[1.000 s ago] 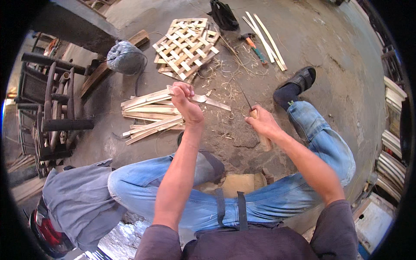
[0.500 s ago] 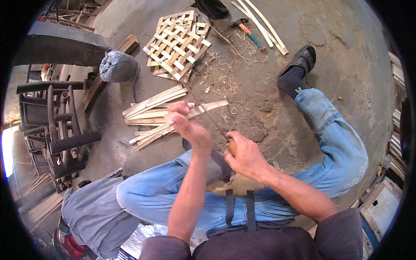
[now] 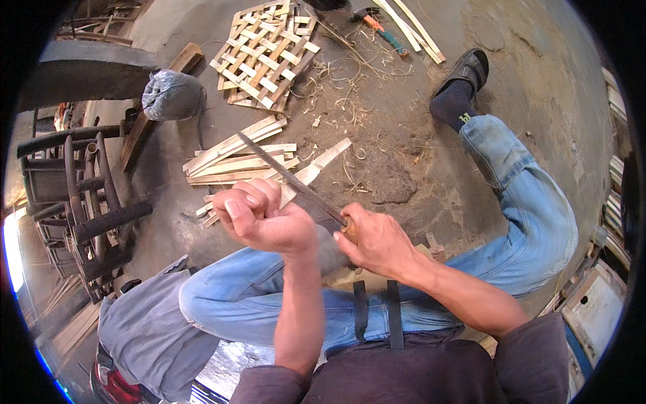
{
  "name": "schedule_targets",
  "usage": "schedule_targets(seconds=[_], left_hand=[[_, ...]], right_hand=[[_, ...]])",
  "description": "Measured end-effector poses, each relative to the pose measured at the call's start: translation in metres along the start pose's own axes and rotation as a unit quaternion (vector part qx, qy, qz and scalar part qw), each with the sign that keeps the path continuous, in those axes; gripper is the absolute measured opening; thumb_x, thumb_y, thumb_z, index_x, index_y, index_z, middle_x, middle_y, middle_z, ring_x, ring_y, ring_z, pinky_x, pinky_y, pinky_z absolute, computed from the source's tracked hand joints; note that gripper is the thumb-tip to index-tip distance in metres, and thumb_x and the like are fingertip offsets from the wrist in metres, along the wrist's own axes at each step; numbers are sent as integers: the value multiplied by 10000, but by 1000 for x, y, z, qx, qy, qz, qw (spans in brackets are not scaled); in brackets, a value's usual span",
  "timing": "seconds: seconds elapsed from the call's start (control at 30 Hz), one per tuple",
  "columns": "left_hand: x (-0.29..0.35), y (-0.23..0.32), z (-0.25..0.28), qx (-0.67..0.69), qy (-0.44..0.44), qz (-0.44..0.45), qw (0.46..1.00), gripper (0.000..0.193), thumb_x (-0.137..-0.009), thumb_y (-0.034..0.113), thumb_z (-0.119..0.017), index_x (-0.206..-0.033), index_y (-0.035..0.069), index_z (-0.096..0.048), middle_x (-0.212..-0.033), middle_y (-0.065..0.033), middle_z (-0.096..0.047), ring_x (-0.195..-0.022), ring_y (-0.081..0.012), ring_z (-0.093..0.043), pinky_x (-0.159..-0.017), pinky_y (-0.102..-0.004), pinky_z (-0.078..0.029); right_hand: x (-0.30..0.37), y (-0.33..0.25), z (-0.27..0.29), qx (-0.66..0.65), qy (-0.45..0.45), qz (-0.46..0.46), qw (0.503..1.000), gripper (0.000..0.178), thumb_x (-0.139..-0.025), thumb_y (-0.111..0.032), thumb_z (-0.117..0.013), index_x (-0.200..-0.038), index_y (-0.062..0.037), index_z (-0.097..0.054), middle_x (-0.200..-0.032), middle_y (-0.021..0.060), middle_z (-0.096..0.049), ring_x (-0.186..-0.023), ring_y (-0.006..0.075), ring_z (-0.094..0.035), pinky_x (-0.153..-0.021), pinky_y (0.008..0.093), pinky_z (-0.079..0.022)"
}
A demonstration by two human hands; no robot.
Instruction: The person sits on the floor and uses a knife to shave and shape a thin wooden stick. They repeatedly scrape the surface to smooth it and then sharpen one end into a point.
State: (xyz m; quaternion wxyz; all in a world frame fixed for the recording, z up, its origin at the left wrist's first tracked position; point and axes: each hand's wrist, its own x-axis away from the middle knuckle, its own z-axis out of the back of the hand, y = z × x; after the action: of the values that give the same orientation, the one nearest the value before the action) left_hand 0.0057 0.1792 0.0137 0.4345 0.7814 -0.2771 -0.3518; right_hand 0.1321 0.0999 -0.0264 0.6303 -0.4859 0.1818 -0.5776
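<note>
Right hand [image 3: 375, 241] grips the knife [image 3: 289, 176], left hand [image 3: 266, 219] clutches a strip [image 3: 326, 162] beside it; one slip could mean blood.

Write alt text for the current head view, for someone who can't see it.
A person's right hand grips a long knife that crosses over a pale wooden strip held in the left hand. More strips, woven lattice panels and a hammer lie on the floor beyond.

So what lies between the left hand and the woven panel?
In the head view, the slats lie there on the floor, with the knife in front of part of them.
</note>
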Motion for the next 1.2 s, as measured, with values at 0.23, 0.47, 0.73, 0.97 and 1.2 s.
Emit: schedule_targets(seconds=[0.23,0.47,0.73,0.97,1.2], left_hand=[[7,-5,-4,-1,39,2,999,284,-940,205,-502,-750,118,-310,-576,46,-229,-463,-42,-208,-410,-227,-145],[17,-12,6,25,6,0,1000,217,-901,245,-530,-848,49,-454,-724,-37,-414,-518,-74,-347,-474,-208,-270],[5,-6,-21,-20,-84,-31,996,248,-877,256,-504,-764,47,-434,-637,-26,-393,-521,-80,-326,-470,-229,-232],[-3,-27,-14,-36,-69,-52,996,404,-950,392,-454,-723,62,-403,-609,-12,-358,-502,-80,-286,-464,-238,-205],[-16,-28,-7,-39,-37,-63,997,545,-968,547,-408,-704,71,-389,-594,-4,-315,-462,-76,-246,-424,-233,-157]], right_hand=[[-11,-10,4,-44,3,30,999,347,-845,-196,-608,-1086,49,-553,-821,272,-667,-820,447,-662,-727,521,-524],[-22,26,1,15,12,-30,999,322,-832,-200,-641,-1055,17,-559,-880,268,-671,-833,442,-659,-723,513,-525],[-23,15,5,-6,56,-6,998,329,-846,-215,-666,-1041,22,-549,-873,255,-668,-823,433,-665,-709,516,-526],[-31,2,-1,-31,42,8,999,366,-843,-230,-663,-1061,36,-538,-765,255,-659,-772,445,-665,-679,514,-533],[-44,4,-12,-84,-4,-22,996,325,-820,-196,-616,-1029,49,-571,-752,294,-649,-773,452,-665,-699,522,-541]])
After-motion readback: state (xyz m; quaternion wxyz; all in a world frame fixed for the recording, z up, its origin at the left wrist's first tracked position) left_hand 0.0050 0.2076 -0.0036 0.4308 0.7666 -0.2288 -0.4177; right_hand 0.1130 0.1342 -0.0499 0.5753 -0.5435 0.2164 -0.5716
